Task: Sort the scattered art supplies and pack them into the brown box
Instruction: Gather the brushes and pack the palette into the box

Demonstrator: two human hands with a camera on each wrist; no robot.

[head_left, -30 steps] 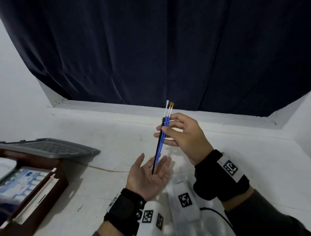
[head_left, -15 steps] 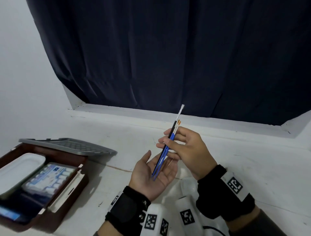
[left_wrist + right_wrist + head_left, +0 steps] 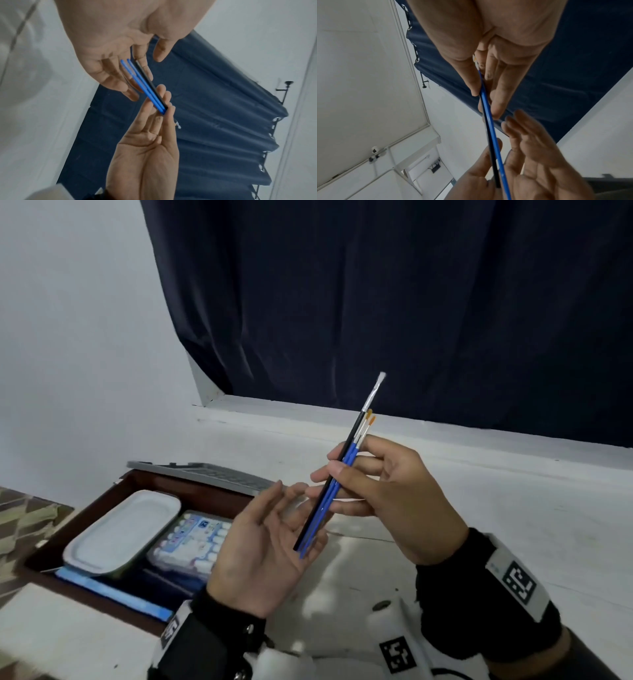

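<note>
Right hand (image 3: 394, 498) pinched 3 paintbrushes (image 3: 337, 477) mid-handle, thumb against fingers, bristles up, tilted; likely bunched to pack as 1 set

Left hand (image 3: 263, 546) flat, palm up, fingers relaxed, holding nothing; handle ends rested on its fingers, probably squaring ends

Brushes raised just right of brown box (image 3: 113, 491); box open, white tray (image 3: 123, 529) and paint tube set (image 3: 191, 542) inside

The left hand (image 3: 260, 546) hid the brown box's (image 3: 102, 494) near right corner; labels on the paint tubes (image 3: 191, 539) were too blurred to read.
</note>
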